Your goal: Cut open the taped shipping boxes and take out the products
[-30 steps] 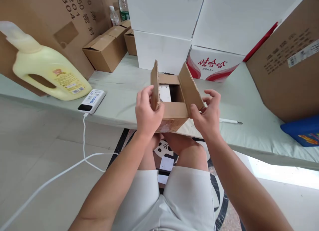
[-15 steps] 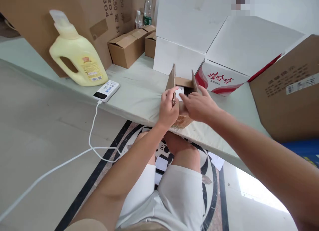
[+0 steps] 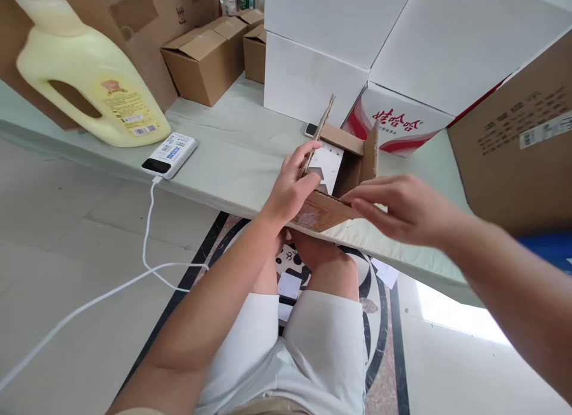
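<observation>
Small carton: your box [image 3: 315,217] sits at the desk's front edge, right above your knees, top open with flaps up.
Left hand: yours [image 3: 292,185] has thumb and fingers gripping the left flap [image 3: 324,118].
Right hand: looks like you're pinching the carton's near edge by the right corner with this one [image 3: 402,206].
Inside: some white item [image 3: 330,158] along the left side, dark gap to its right.
Desk: pale green cloth [image 3: 241,146] on it, power bank [image 3: 172,152] off to your left, white plug [image 3: 156,180] in it, yellow jug [image 3: 107,69] just beside.
Behind: red-and-white box [image 3: 388,123] near the carton's far right, white boxes [image 3: 317,75] next to it.
</observation>
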`<move>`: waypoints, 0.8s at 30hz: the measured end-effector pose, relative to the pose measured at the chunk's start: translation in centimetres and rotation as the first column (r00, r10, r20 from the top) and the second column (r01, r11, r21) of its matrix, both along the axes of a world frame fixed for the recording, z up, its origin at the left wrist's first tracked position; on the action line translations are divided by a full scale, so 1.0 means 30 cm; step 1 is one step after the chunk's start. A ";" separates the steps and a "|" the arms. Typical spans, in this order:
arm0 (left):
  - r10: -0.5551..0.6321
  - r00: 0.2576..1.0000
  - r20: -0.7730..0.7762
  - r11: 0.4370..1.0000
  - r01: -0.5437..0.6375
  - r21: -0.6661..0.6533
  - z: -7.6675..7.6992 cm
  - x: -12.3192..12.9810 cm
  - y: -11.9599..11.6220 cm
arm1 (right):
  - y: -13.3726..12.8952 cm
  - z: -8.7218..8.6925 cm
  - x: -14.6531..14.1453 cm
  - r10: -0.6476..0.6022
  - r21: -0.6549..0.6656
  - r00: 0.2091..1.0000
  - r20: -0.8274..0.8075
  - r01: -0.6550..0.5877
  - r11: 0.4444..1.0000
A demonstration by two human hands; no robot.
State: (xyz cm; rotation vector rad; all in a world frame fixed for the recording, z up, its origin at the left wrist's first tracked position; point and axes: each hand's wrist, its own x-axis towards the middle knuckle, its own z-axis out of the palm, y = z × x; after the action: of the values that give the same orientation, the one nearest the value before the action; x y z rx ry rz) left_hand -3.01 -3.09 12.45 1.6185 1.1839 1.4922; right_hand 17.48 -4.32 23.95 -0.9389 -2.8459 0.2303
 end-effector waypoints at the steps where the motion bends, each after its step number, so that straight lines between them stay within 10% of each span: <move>1: -0.054 0.999 0.010 0.998 0.054 -0.013 -0.007 -0.009 -0.007 | 0.038 0.009 0.003 -0.012 -0.051 0.998 0.054 0.015 0.999; 7: -0.205 0.978 -0.025 0.978 0.205 -0.028 -0.042 -0.051 -0.041 | 0.327 -0.154 -0.063 -0.060 0.036 0.998 -0.007 0.060 0.998; 12: -0.081 0.971 -0.223 0.992 0.100 0.073 -0.049 -0.089 -0.069 | 0.397 -0.287 -0.158 -0.064 0.133 0.983 -0.172 0.087 0.987; 19: -0.015 0.946 -0.325 0.987 0.066 0.148 -0.051 -0.066 -0.071 | 0.362 -0.228 -0.129 0.028 0.080 1.000 0.006 -0.028 0.996; 24: -0.027 0.970 -0.241 0.991 0.058 0.121 -0.050 -0.038 -0.057 | 0.326 -0.038 -0.086 0.003 0.086 1.000 0.022 -0.005 0.996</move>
State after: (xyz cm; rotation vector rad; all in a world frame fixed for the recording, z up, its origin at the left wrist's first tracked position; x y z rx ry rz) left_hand -4.16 -4.80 10.95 1.9424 1.1926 1.3997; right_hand 14.90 5.45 22.81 -0.9247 -2.8523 0.0976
